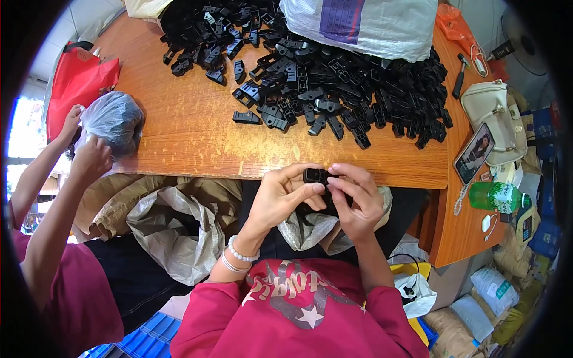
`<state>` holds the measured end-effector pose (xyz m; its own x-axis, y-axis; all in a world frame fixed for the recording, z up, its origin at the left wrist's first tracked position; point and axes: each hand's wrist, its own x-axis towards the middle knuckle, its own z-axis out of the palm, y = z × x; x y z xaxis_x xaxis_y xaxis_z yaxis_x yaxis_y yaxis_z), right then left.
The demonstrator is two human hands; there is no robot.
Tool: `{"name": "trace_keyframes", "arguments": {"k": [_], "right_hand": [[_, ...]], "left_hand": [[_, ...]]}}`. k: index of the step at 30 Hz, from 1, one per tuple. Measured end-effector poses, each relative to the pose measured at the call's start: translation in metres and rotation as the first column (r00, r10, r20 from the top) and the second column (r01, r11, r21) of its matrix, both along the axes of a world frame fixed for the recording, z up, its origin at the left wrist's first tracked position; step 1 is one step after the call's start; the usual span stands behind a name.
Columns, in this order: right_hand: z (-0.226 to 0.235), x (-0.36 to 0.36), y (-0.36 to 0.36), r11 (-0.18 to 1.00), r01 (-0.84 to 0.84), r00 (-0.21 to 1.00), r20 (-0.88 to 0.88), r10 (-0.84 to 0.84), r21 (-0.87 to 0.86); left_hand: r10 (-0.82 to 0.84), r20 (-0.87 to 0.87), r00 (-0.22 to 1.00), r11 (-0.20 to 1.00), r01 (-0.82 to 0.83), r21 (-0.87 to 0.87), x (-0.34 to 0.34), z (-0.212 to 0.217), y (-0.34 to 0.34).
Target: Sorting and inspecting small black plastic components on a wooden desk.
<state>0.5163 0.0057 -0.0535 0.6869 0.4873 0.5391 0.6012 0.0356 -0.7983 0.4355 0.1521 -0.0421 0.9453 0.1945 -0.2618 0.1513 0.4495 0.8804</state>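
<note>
Just off the table's front edge, a small black plastic part (316,175) sits between my two hands. The thumb and fingers of my left hand (282,194) are closed around it. My right hand (358,200) pinches at its right end; whether those fingertips grip the part itself or a smaller piece is hard to make out. Beyond my hands, a big heap of similar black plastic parts (352,83) covers the back and middle of the table. Below my hands an open woven sack (301,232) sits at my lap, with dark contents partly hidden.
At the left a co-worker's hands (95,158) hold a filled clear plastic bag (122,119) on the wooden table (185,137). A white woven sack (370,30) lies on the heap. To the right are a hammer (459,76), a phone (475,154), a cream handbag (492,113) and a green bottle (495,197).
</note>
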Motion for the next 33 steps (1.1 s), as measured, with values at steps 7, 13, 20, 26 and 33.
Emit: {"name": "trace_keyframes", "arguments": {"k": [7, 13, 20, 26, 33], "right_hand": [[-0.006, 0.004, -0.004, 0.995, -0.09, 0.895, -0.441, 0.068, -0.029], [0.005, 0.018, -0.02, 0.962, -0.127, 0.96, -0.275, 0.057, -0.242], [-0.005, 0.043, -0.015, 0.929, 0.264, 0.956, -0.057, -0.287, -0.259], [-0.023, 0.057, -0.006, 0.757, 0.465, 0.885, 0.259, -0.386, -0.459], [-0.018, 0.037, -0.012, 0.804, 0.4, 0.916, 0.153, -0.372, -0.439]], "left_hand": [[-0.047, 0.298, 0.953, 0.729, -0.171, 0.663, 0.001, 0.009, -0.006], [-0.048, 0.256, 0.965, 0.573, -0.184, 0.799, 0.004, -0.005, 0.015], [0.117, 0.195, 0.974, -0.236, -0.164, 0.958, 0.015, -0.021, 0.104], [0.369, 0.163, 0.915, 0.294, -0.281, 0.913, 0.005, -0.014, 0.067], [0.055, 0.013, 0.998, 0.963, -0.057, 0.262, 0.001, -0.018, 0.028]]}}
